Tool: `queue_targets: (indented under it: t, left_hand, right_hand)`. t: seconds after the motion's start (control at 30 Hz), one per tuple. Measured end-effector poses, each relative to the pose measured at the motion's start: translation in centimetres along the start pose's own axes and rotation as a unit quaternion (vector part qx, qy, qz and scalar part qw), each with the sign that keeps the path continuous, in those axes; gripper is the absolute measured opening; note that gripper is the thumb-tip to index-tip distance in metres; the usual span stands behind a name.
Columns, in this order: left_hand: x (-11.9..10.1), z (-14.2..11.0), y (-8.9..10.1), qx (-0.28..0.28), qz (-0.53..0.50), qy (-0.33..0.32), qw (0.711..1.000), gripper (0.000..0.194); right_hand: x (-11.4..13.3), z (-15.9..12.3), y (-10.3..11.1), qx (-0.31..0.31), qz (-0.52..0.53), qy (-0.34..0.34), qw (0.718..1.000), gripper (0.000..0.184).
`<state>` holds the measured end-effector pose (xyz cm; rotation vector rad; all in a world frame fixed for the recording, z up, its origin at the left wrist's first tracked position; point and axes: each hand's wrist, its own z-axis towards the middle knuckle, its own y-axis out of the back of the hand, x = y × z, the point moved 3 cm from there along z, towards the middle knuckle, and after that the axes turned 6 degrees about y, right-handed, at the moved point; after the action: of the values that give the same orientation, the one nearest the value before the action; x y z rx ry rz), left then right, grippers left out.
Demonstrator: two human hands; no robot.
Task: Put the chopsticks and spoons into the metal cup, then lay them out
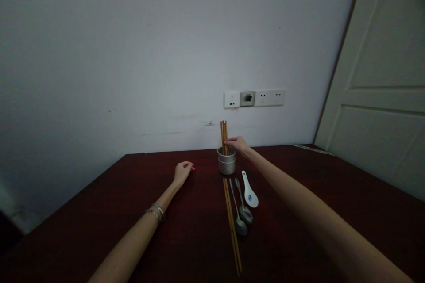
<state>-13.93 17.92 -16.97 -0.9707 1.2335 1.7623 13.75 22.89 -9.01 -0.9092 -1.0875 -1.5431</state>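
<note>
My right hand [237,142] pinches wooden chopsticks [224,130] that stand upright in a metal holder [226,166] with small holes in its side. Whether it grips one or more of them I cannot tell. On the table left of the holder rests my left hand [183,171], fingers curled in, with nothing seen in it and a bracelet on the wrist. In front of the holder lie a pair of chopsticks [231,221], two metal spoons, one longer [241,226] and one shorter [246,215], and a white ceramic soup spoon [251,195] with a blue mark.
The dark red table [149,247] reaches back to a pale wall [149,53]. Wall sockets [269,97] sit above the table's back edge, behind the holder. A panelled white door [381,70] stands at the right, beside the table.
</note>
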Motion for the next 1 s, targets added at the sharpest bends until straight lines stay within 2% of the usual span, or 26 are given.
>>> queue_targets:
  t: [0.4,0.67,0.83,1.0]
  left_hand:
    - [-0.2,-0.1,0.0,0.0,-0.001,0.004,1.0,0.019]
    - [-0.3,-0.2,0.1,-0.003,0.002,0.01,1.0,0.018]
    - [-0.2,-0.2,0.1,-0.007,0.013,-0.006,1.0,0.018]
    - [-0.3,-0.2,0.2,-0.005,0.02,-0.011,1.0,0.019]
  right_hand:
    - [0.2,-0.4,-0.2,0.008,0.005,-0.004,1.0,0.018]
    - [0.3,-0.6,0.1,0.015,0.007,-0.018,1.0,0.031]
    - [0.3,-1.7,1.2,0.024,0.008,-0.032,0.999,0.035]
    - [0.4,-4.1,3.3,0.02,-0.024,-0.034,0.999,0.038]
